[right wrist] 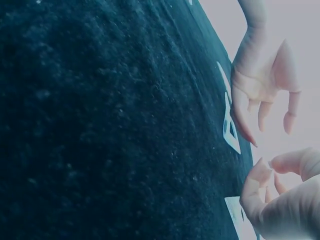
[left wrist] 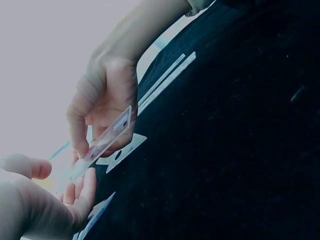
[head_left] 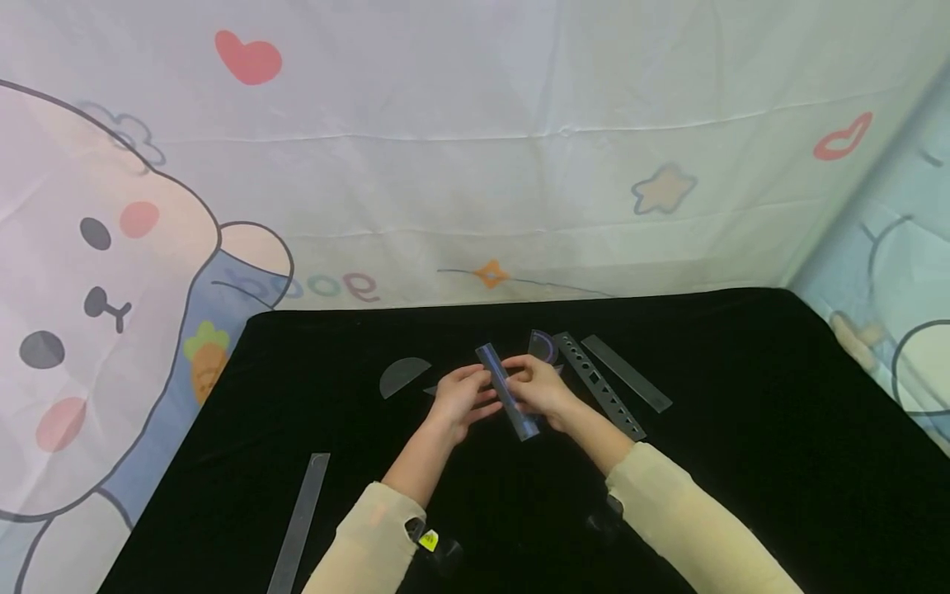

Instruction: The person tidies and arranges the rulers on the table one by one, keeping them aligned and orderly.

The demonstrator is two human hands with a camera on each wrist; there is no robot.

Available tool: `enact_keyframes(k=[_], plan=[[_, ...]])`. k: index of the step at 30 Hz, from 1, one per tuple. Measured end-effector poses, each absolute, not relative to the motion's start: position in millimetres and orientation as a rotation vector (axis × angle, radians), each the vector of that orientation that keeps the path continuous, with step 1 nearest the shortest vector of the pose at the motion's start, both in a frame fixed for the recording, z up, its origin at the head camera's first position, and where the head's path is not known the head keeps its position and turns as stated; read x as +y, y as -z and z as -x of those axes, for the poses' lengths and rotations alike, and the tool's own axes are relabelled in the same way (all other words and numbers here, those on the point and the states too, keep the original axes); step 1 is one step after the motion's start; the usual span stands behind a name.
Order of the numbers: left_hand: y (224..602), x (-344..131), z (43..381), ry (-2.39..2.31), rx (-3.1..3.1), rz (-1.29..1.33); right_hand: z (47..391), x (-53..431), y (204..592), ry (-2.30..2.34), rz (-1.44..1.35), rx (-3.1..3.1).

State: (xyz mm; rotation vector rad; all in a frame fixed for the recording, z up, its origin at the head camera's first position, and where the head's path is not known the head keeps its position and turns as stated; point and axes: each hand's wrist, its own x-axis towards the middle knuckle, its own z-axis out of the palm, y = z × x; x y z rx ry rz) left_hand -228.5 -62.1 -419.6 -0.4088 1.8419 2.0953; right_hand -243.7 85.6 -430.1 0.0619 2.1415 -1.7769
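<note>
A short clear ruler with a blue-purple band [head_left: 517,412] is held up at a slant between the two hands, over the dark cloth. My right hand [head_left: 545,389] pinches it between thumb and fingers from the right side. On its left, my left hand [head_left: 458,402] has its fingers spread and relaxed, fingertips right at the ruler's edge. The left wrist view shows the clear ruler [left wrist: 114,131] tilted in the right hand's pinch, with the left fingers just below. Behind the hands, a clear set square with a round hole [left wrist: 125,153] lies partly hidden.
A semicircular protractor [head_left: 403,376] lies left of the hands, a purple-marked protractor [head_left: 544,345] behind them. To the right lie a ruler with cut-out shapes [head_left: 599,386] and a plain ruler [head_left: 627,374]. Another long ruler [head_left: 299,524] lies near the left front. A printed curtain [head_left: 475,165] hangs behind the table.
</note>
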Motion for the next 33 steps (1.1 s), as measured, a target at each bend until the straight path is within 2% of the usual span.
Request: enact_keyframes(k=[23,33], plan=[[416.2,-85.5,237.2,-2.025,2.049,0.462,219.3,70.4,428.2,1.764,0.142,2.125],[413.9,-93.6,233.1,-1.942,2.071,0.393,209.8,68.8,425.5,1.736,0.166,2.063]])
